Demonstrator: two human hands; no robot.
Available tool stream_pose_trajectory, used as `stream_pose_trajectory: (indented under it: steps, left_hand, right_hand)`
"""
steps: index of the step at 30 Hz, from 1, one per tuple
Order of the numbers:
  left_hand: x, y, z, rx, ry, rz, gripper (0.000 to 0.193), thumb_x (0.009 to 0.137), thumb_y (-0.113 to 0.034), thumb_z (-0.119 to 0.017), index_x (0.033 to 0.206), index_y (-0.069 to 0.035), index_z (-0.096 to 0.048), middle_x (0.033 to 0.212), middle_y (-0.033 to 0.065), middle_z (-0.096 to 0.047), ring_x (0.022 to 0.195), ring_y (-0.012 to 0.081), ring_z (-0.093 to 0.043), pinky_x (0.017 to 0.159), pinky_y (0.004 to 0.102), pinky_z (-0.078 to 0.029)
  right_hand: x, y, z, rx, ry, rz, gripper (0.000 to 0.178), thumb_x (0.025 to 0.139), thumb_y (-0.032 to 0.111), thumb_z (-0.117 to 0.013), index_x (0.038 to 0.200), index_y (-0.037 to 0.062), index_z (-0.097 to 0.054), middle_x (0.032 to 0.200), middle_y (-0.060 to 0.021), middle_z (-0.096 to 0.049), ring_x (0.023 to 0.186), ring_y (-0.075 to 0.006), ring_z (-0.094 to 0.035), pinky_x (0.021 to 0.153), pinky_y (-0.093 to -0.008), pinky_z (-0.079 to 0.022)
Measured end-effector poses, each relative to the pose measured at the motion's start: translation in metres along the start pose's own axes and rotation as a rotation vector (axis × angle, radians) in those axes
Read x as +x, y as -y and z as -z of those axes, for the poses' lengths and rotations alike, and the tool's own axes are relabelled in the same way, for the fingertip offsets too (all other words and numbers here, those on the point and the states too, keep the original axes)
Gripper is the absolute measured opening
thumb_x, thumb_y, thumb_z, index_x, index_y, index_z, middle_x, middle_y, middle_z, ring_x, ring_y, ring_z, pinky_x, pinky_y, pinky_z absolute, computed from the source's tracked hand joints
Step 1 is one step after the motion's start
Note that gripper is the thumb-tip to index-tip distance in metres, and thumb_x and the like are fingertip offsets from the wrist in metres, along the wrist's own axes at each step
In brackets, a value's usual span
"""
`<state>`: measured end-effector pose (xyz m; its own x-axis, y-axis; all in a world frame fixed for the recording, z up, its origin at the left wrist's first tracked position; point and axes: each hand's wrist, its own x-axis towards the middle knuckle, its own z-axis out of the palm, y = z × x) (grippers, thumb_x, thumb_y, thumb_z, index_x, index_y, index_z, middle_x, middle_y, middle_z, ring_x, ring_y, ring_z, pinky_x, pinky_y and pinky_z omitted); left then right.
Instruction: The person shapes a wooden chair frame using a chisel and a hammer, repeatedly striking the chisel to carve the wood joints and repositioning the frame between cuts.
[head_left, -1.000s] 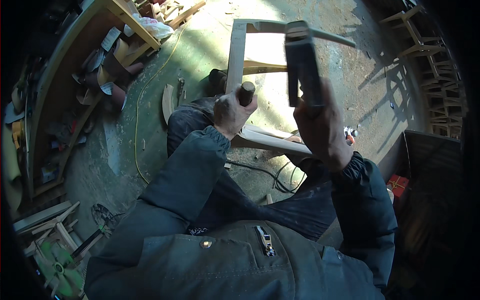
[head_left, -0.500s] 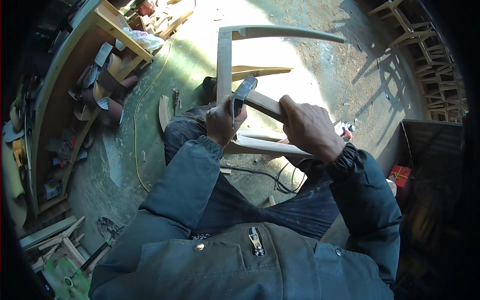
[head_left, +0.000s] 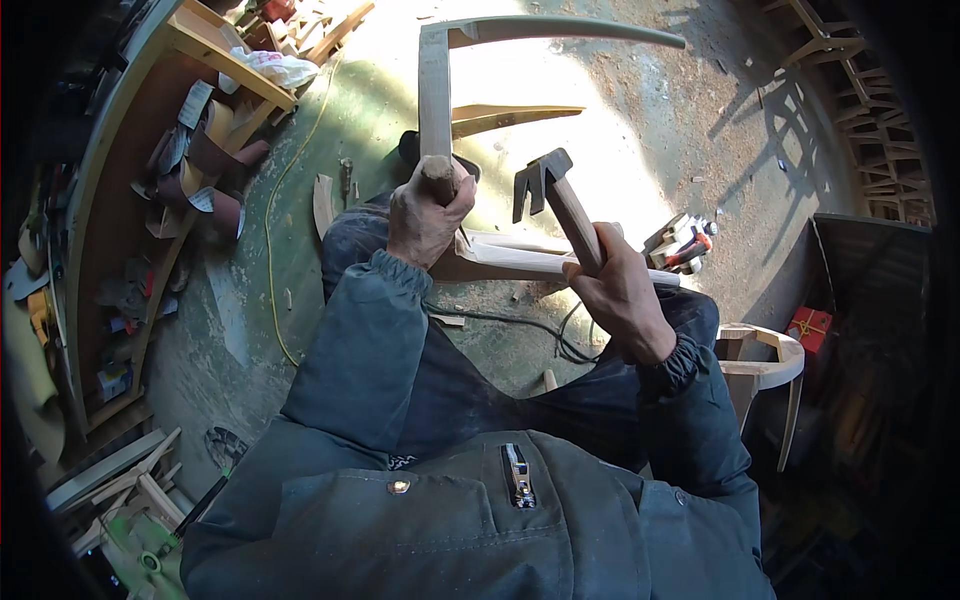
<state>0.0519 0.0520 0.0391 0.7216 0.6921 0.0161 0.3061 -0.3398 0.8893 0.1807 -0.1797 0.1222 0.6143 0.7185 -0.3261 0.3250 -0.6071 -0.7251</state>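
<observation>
My left hand (head_left: pixel 428 218) grips the near end of an upright post of a pale wooden chair frame (head_left: pixel 436 90), which lies across my knees and reaches away over the floor. My right hand (head_left: pixel 620 290) is closed around the wooden handle of a claw hammer (head_left: pixel 555 190). Its dark metal head hangs in the air just right of the post, a short gap from my left hand. A curved rail of the frame (head_left: pixel 560 30) runs across the top, and another pale rail (head_left: pixel 520 258) lies between my hands.
A wooden shelf unit (head_left: pixel 150 200) with sandpaper rolls and scraps stands at left. A yellow cord (head_left: pixel 275 230) and a black cable (head_left: pixel 520 325) trail on the dusty floor. A red-and-white power tool (head_left: pixel 685 245) lies at right, near a wooden stool (head_left: pixel 765 360) and chair frames (head_left: pixel 860 100).
The hammer was raised high a second ago, then swung down onto the post by my left hand; now it has lifted back slightly to the right. My left hand kept its grip.
</observation>
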Motion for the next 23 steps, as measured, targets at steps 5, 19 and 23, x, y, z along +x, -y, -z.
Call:
stream_pose_trajectory:
  steps: [5,19,23]
  left_hand:
    - [-0.001,0.001,-0.011,0.13,-0.105,-0.074,0.024,0.09,-0.03,-0.076,0.101,-0.012,-0.066,0.083,0.0167,-0.073,0.082,0.0394,-0.074,0.073,0.0459,-0.059]
    - [-0.011,0.011,-0.018,0.17,-0.221,-0.075,0.018,0.088,-0.025,-0.075,0.097,-0.013,-0.065,0.076,0.0164,-0.07,0.074,0.0413,-0.072,0.067,0.0483,-0.057]
    - [-0.009,0.009,-0.02,0.17,-0.303,-0.18,0.02,0.086,-0.022,-0.077,0.1,-0.015,-0.066,0.079,0.0144,-0.072,0.077,0.0377,-0.074,0.069,0.0456,-0.058]
  right_hand:
    - [-0.001,-0.001,-0.002,-0.039,0.039,-0.007,0.036,0.089,0.017,-0.072,0.118,-0.0003,-0.058,0.09,-0.0264,-0.069,0.088,-0.0444,-0.07,0.077,-0.0476,-0.053]
    - [0.026,0.074,0.028,0.014,-0.028,0.234,0.038,0.088,0.011,-0.077,0.12,0.0019,-0.059,0.086,-0.0218,-0.069,0.078,-0.0362,-0.071,0.071,-0.0418,-0.055]
    - [0.029,0.092,0.029,0.118,-0.25,0.514,0.044,0.088,0.013,-0.079,0.126,0.0046,-0.059,0.095,-0.0188,-0.072,0.082,-0.032,-0.073,0.075,-0.0403,-0.056]
